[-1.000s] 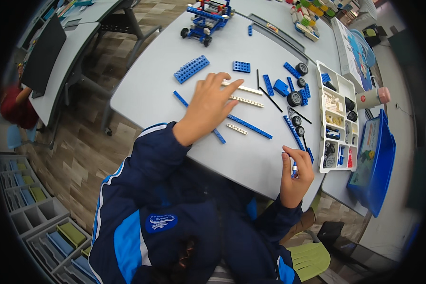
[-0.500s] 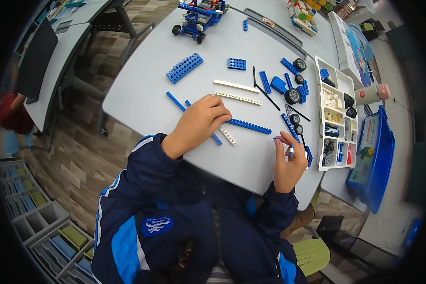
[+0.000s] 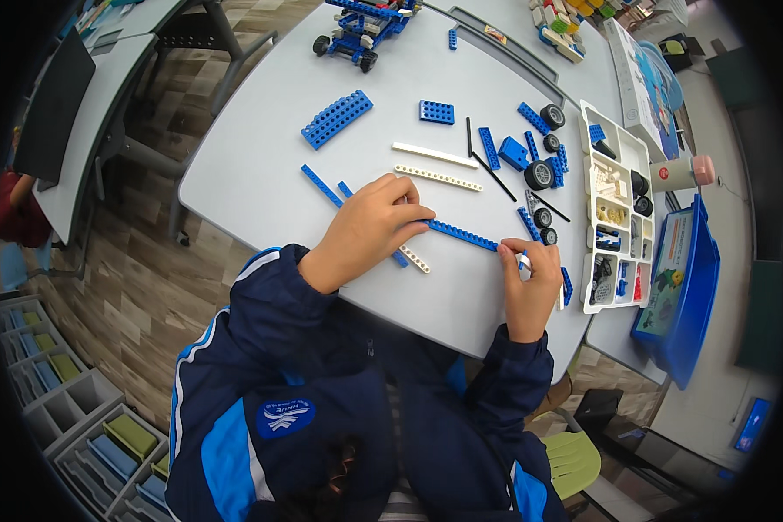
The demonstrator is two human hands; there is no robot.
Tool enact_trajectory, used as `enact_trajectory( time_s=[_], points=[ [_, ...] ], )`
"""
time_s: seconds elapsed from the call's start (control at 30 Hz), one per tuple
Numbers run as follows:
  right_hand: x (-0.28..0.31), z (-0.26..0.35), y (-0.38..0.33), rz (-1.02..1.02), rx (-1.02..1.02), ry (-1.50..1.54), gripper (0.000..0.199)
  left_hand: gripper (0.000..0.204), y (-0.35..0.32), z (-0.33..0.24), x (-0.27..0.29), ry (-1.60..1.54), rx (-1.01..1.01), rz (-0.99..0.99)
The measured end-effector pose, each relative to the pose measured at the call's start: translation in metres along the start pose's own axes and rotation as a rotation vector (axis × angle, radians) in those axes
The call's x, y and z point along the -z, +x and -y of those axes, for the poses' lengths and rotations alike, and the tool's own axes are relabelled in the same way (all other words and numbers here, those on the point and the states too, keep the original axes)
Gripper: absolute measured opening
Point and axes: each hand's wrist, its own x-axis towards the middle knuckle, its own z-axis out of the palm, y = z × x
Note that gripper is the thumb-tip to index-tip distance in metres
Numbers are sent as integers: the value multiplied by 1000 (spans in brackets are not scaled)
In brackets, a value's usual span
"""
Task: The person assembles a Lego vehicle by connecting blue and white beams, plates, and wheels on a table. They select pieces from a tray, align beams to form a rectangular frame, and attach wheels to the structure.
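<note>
A long blue studded beam (image 3: 464, 235) slants across the near part of the table. My left hand (image 3: 365, 228) pinches its left end between thumb and fingers. At the other end of the beam is my right hand (image 3: 535, 285), thumb and forefinger closed together there; the small blue peg between them is now hidden. Tucked in the same hand is a small white and blue piece (image 3: 523, 263). Under and beside my left hand lie blue beams (image 3: 320, 184) and a short white beam (image 3: 416, 260), partly covered.
Two long white beams (image 3: 438, 178), a blue brick (image 3: 437, 112), a curved blue block (image 3: 337, 120), black axles (image 3: 493, 177) and wheels (image 3: 538, 175) lie beyond my hands. A white sorting tray (image 3: 590, 261) and a blue bin (image 3: 700, 287) stand right. A wheeled model (image 3: 361, 35) is at the back.
My right hand has moved slightly left and up, bringing its pinched fingertips to the blue beam's right end. My left hand keeps its pinch on the beam.
</note>
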Motion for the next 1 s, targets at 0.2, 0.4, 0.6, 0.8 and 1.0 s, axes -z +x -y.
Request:
enact_trajectory(
  time_s=[0.2, 0.4, 0.6, 0.8, 1.0],
  points=[
    [8, 7, 14, 139, 156, -195, 8, 18, -1, 1, -3, -3, -10, -14],
    [2, 4, 26, 288, 344, -391, 10, 19, -1, 1, -4, -5, -1, -10],
    [25, 9, 25, 299, 148, -93, 34, 18, -4, 3, -3, -41, -12, -31],
    [65, 28, 4, 70, -265, 39, 46, 18, -6, 3, -5, -16, -30, -28],
    [38, 39, -14, 353, -278, 458, 50, 24, -6, 3, 1, -23, -40, -29]
  ],
)
